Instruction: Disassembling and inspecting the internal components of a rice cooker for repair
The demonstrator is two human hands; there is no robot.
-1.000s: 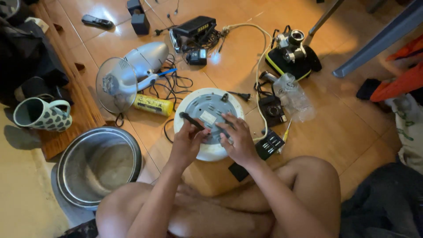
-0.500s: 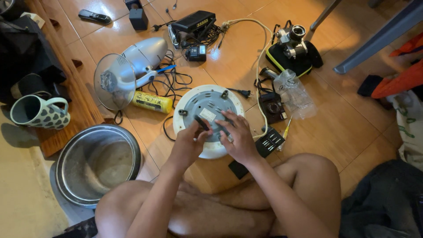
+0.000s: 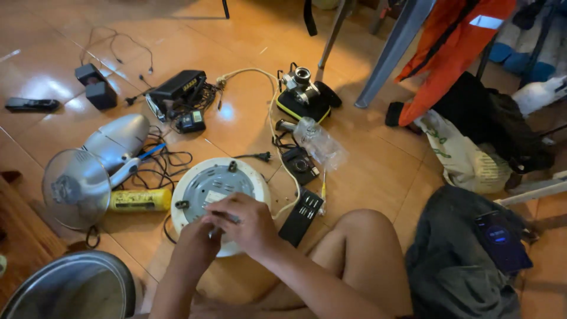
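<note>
**Both hands on the round cooker base, floor full of parts**

Sitting on a glossy orange-brown tile floor (image 3: pixel 378 171), bare legs folded. The cooker base (image 3: pixel 215 192) lies upside down right in front of the knees: a round white plastic shell with a dull grey metal plate inside it, a few screw bosses and a pale label. Both hands meet over its near edge. The left hand (image 3: pixel 198 245) is curled, fingers bent onto the rim. The right hand (image 3: pixel 248 221) is also curled, pinching something small and dark against the plate; can't tell what it is.

Just right of the base there's a flat black rectangular case (image 3: pixel 301 217), and beyond that a small black camera (image 3: pixel 300 165) next to a crinkly clear plastic bag (image 3: pixel 319 142). On the left, a yellow cylindrical can (image 3: pixel 140 199) lies on its side, touching the base. Behind that is a smooth grey fan (image 3: pixel 88 171) with a round wire-guard face and a tangle of thin black cords. A shiny steel pot (image 3: pixel 71 289) sits at bottom left, and a black router (image 3: pixel 177 87) is farther back.
</note>
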